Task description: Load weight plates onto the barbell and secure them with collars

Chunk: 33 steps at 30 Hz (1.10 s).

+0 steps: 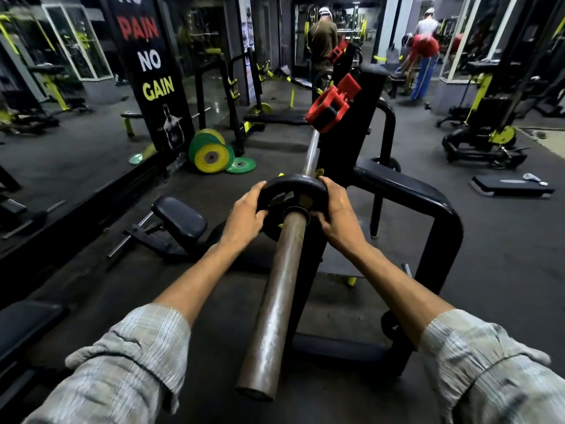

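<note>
both hands on one black weight plate (290,186): l hand (244,214) grips its left rim, r hand (334,209) its right rim, fingers curled over the edge, thumbs on the near face. plate sits threaded on the barbell sleeve (275,301), far up it, w/ the bare sleeve end near the camera. red collar (331,107) farther along by the black rack (428,197); can't tell if it's on the bar or the rack. floor (489,240) is dark matte rubber, scuffed. dim gym: green/yellow plates (211,153) piled against a "no pain no gain" banner (149,56), black step platform (513,185) at right, ppl (322,35) at the back.
</note>
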Each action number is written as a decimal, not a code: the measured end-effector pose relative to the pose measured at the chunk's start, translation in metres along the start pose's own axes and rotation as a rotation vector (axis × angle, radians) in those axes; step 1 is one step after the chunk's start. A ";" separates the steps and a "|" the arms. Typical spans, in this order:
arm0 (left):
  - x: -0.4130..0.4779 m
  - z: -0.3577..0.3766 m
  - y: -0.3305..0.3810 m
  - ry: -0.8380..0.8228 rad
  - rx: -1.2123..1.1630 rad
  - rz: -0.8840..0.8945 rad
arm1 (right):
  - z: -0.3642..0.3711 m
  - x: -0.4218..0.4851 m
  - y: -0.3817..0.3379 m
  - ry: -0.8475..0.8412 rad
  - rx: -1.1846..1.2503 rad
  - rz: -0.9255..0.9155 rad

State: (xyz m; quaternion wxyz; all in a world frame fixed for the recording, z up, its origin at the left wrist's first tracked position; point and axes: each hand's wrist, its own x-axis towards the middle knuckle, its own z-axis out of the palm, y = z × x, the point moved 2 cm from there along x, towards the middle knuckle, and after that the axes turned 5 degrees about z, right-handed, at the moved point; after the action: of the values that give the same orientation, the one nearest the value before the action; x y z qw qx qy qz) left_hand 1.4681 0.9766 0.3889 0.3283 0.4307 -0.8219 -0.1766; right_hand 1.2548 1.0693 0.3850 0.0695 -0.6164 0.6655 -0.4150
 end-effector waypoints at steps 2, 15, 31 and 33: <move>-0.008 -0.007 0.006 -0.042 0.077 -0.024 | -0.007 -0.004 -0.006 0.006 -0.051 -0.002; -0.170 -0.074 0.087 -0.144 0.312 0.403 | -0.067 -0.179 -0.083 -0.061 -0.203 -0.004; -0.299 0.117 0.250 -0.403 0.162 0.385 | -0.221 -0.380 0.080 -0.254 -0.526 0.111; -0.304 0.160 0.263 -0.469 0.158 0.359 | -0.240 -0.396 0.114 -0.287 -0.552 0.151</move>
State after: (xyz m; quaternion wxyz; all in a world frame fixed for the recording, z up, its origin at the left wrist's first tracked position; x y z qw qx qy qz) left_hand 1.3274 1.3776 0.3068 0.1212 0.2503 -0.9494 -0.1460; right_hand 1.1142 1.5171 0.3011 0.0234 -0.6131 0.7803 -0.1214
